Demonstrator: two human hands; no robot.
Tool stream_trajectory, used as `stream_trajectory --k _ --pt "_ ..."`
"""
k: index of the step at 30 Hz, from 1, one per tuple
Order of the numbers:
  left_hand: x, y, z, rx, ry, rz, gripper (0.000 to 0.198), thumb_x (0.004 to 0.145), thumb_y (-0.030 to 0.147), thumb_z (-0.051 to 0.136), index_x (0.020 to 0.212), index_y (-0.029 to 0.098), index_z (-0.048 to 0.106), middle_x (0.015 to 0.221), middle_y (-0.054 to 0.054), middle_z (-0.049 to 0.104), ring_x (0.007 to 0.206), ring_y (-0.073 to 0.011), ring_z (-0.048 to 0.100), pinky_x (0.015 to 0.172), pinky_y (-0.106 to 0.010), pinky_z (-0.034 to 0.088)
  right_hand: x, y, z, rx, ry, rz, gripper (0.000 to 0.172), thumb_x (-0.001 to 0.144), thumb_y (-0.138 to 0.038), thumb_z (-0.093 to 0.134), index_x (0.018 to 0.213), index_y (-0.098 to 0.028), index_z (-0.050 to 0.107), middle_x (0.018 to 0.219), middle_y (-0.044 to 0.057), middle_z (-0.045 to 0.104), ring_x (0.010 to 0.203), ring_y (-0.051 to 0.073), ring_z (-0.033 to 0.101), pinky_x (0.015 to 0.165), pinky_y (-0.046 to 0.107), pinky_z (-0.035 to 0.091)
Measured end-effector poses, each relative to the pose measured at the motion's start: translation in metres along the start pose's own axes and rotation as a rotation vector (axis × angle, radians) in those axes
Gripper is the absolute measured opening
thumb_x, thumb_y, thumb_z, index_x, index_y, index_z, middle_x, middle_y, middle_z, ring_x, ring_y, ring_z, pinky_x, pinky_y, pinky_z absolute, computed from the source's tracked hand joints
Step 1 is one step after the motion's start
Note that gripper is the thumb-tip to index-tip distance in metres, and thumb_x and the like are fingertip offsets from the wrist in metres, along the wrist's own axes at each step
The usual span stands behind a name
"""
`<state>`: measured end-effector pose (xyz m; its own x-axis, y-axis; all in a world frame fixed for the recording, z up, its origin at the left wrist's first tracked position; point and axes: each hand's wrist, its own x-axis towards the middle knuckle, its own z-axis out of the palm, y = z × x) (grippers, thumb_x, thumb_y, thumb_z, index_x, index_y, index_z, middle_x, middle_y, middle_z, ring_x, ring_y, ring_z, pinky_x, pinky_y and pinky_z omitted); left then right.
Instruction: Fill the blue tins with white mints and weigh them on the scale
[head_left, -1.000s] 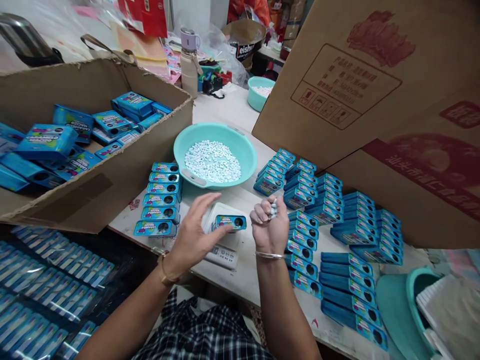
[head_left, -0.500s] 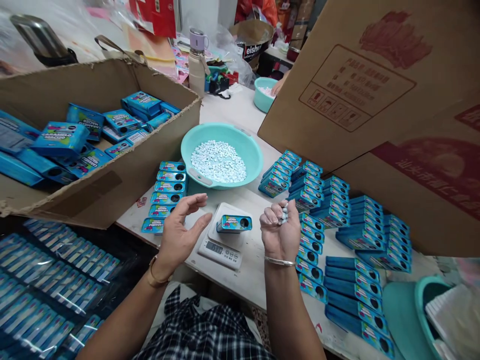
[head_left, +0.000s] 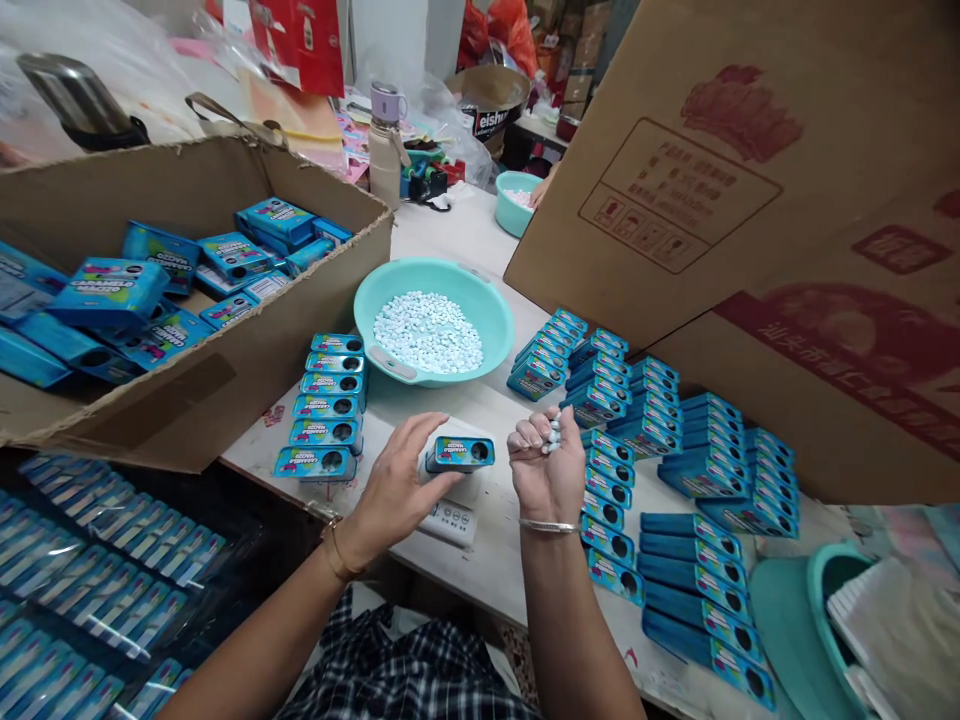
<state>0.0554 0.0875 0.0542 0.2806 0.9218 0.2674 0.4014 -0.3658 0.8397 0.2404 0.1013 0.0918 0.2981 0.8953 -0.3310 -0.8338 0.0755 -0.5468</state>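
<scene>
A small blue box (head_left: 460,453) with a round hole lies on a white digital scale (head_left: 452,512) at the table's front. My left hand (head_left: 396,485) covers the scale's left side and its fingers touch the box's left end. Just right of the box, my right hand (head_left: 544,462) is closed around a handful of small white tablets (head_left: 553,433). Behind the scale stands a teal bowl (head_left: 495,305) filled with the same white tablets.
A column of blue boxes (head_left: 325,407) lies left of the scale; rows of blue boxes (head_left: 675,470) fill the right. A large carton (head_left: 180,390) of blue boxes stands left, a tilted carton (head_left: 750,200) right. Another person's hand (head_left: 538,192) is at a far teal bowl (head_left: 511,210).
My left hand, held open beside the scale half a second ago, has come back onto the box's left end and now hides the scale's display. The right fist stays put.
</scene>
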Motion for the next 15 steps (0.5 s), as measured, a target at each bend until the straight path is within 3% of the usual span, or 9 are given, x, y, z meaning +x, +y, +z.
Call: stream_trajectory --k 3,6,9,11,15 --pt "0.003 -0.005 0.013 0.064 -0.089 0.044 0.066 0.081 0.026 0.068 0.14 0.026 0.039 0.137 -0.01 0.048 0.129 -0.026 0.045 0.109 -0.045 0.038 0.0 0.0 -0.008 0.044 0.066 -0.01 0.025 0.089 -0.038 0.057 0.073 -0.021 0.049 0.055 -0.01 0.04 0.047 0.006 0.042 0.049 0.017 0.042" --pt "0.006 -0.001 0.019 0.108 -0.057 0.081 0.061 0.082 0.028 0.068 0.137 0.024 0.042 0.133 -0.011 0.051 0.125 -0.0264 0.047 0.106 -0.044 0.04 -0.001 0.001 -0.01 0.096 0.121 0.013 0.026 0.092 -0.038 0.052 0.073 -0.02 0.051 0.054 -0.01 0.042 0.048 0.006 0.045 0.057 0.02 0.049" --pt "0.013 0.018 0.02 0.164 0.049 0.153 0.034 0.086 0.029 0.063 0.119 0.025 0.057 0.115 -0.008 0.06 0.112 -0.0239 0.053 0.102 -0.044 0.04 -0.006 0.002 -0.006 0.131 0.113 0.082 0.025 0.094 -0.037 0.05 0.074 -0.021 0.052 0.054 -0.01 0.043 0.05 0.007 0.049 0.072 0.029 0.056" --pt "0.019 0.035 0.022 0.236 0.069 0.216 0.014 0.089 0.029 0.059 0.102 0.027 0.064 0.098 -0.004 0.063 0.103 -0.0225 0.055 0.106 -0.048 0.033 -0.009 0.003 -0.002 0.155 0.077 0.148 0.024 0.092 -0.036 0.053 0.074 -0.021 0.052 0.054 -0.009 0.044 0.056 0.008 0.055 0.08 0.034 0.056" --pt "0.028 0.06 0.031 0.398 -0.016 0.27 0.01 0.089 0.03 0.058 0.088 0.027 0.067 0.088 -0.002 0.065 0.097 -0.0238 0.055 0.109 -0.057 0.019 -0.016 0.004 0.002 0.201 0.06 0.185 0.025 0.092 -0.037 0.052 0.073 -0.021 0.052 0.056 -0.008 0.047 0.064 0.01 0.061 0.077 0.03 0.055"
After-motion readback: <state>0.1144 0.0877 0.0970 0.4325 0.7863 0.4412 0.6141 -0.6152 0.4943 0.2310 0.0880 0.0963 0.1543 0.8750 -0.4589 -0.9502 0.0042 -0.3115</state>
